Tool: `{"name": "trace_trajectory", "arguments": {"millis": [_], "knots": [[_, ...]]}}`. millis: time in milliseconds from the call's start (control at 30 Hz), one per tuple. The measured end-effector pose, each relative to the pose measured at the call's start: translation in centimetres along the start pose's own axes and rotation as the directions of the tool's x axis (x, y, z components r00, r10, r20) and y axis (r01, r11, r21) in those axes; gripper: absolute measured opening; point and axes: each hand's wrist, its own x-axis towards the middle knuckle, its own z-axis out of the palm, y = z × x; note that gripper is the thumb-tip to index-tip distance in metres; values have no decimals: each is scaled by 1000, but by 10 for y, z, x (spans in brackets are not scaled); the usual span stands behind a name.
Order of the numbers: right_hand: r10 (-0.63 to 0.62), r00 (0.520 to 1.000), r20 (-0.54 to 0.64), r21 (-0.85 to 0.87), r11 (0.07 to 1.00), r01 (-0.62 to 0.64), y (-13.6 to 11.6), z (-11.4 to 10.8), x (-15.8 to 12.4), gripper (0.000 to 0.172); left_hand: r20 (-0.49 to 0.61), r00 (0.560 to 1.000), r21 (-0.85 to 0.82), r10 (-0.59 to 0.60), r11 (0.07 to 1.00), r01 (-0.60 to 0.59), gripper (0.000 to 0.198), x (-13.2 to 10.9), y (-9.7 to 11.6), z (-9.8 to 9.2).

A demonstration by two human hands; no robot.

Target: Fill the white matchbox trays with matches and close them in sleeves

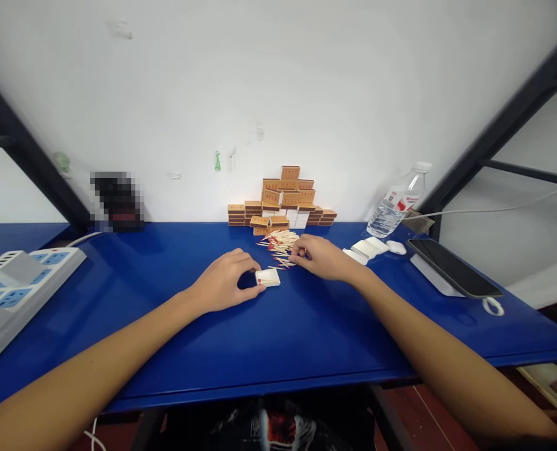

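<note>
My left hand (231, 280) grips a small white matchbox tray (271, 277) by its left end, thumb in front and fingers behind. A few red-tipped matches show inside the tray. Just beyond it lies a loose pile of matches (281, 240), some strays pointing toward me. At the right edge of this pile my right hand (319, 255) is closed in a pinch, fingertips down among the sticks. Whatever is between those fingertips is too small to make out. Behind the pile, brown-and-orange matchboxes (289, 198) are stacked against the wall.
White trays (367, 248) lie right of my right hand, beside a white earphone case (396, 247). A water bottle (395, 203) leans against the wall. Farther right is a phone (452, 266) on a white box. A power strip (64, 266) occupies the left of the blue table (278, 338).
</note>
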Motion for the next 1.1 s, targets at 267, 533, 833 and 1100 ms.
{"name": "trace_trajectory", "arguments": {"millis": [267,533,833,1100], "knots": [[-223,975,6,116,968,221,-9,12,5,29,-3,1000,22,15,1000,-15,21,0,-1,0],[-223,974,36,78,972,220,3,15,9,18,2,1000,22,19,1000,-19,21,1,-1,0],[-131,991,2,21,991,131,-5,6,3,11,-10,1000,16,6,1000,-6,21,0,-1,-1],[111,990,82,-40,993,-108,-24,-1,-4,12,-3,1000,32,15,999,-15,22,0,-2,1]]}}
